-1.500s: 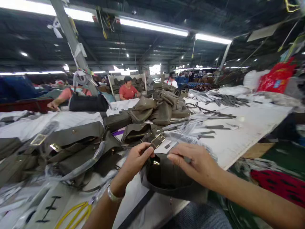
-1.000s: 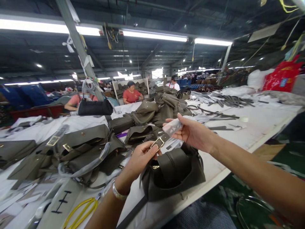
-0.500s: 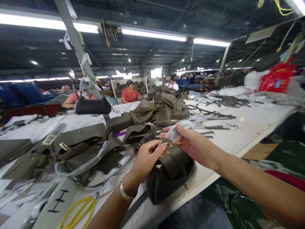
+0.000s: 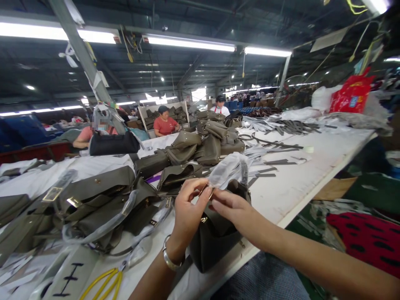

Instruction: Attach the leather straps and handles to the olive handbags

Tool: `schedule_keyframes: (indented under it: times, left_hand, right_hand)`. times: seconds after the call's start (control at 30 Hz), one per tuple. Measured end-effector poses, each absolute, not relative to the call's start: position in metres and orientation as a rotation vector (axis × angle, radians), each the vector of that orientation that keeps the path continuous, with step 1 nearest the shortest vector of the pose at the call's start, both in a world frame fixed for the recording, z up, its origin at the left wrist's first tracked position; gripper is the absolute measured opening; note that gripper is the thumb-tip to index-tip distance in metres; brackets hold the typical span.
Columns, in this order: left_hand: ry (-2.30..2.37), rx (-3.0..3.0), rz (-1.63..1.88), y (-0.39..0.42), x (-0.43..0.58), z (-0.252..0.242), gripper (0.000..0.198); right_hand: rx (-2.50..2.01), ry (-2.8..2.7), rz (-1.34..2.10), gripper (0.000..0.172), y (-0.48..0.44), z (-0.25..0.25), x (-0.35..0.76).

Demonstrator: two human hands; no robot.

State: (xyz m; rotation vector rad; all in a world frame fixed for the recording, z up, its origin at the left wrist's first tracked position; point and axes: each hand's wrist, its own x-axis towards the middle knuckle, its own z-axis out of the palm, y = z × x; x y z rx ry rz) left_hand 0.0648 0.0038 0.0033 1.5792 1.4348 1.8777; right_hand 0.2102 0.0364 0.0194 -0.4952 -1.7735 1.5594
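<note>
Left hand (image 4: 189,205) pinches the buckle (image 4: 211,193); right hand (image 4: 233,208) meets it, grip unclear. Bag (image 4: 208,241) sits below both hands, wrapped strap (image 4: 225,170) just beyond. Step, as judged: strap work at the buckle. Next move calls for a firm left pinch.

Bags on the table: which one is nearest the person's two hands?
The bag at the near edge of the table, beside the left hand and partly hidden by the right hand; the other bags lie left of it or farther back.

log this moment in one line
left hand: pinching gold buckle | right hand: beside buckle, contact unclear | olive handbag: beneath hands
</note>
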Motion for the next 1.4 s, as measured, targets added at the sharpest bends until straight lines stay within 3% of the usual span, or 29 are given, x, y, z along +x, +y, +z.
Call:
schedule_keyframes:
  times: [0.13, 0.27, 0.43, 0.77, 1.07, 1.4]
  left_hand:
    - [1.556, 1.773, 1.796, 0.005, 0.056, 0.01, 0.01]
    - [1.594, 1.878, 1.74, 0.001, 0.05, 0.02, 0.008]
    - [1.627, 2.203, 1.557, -0.001, 0.039, 0.032, 0.032]
    - [1.56, 3.074, 1.036, 0.003, 0.024, 0.042, 0.03]
    - [1.487, 3.236, 0.889, -0.006, 0.017, 0.035, 0.021]
    - [1.602, 3.093, 0.815, -0.016, 0.006, 0.021, 0.018]
  right_hand:
    - [-0.49, -1.812, 1.527, 0.05, 0.036, -0.001, 0.197]
    - [-0.495, -1.833, 1.513, 0.035, 0.037, -0.005, 0.189]
    - [-0.499, -1.856, 1.443, 0.03, 0.042, -0.007, 0.185]
    - [-0.591, -1.928, 1.296, 0.033, 0.04, -0.005, 0.189]
    - [-0.511, -1.763, 1.52, 0.035, 0.047, -0.021, 0.189]
    - [-0.723, -2.069, 1.369, 0.03, 0.039, -0.017, 0.191]
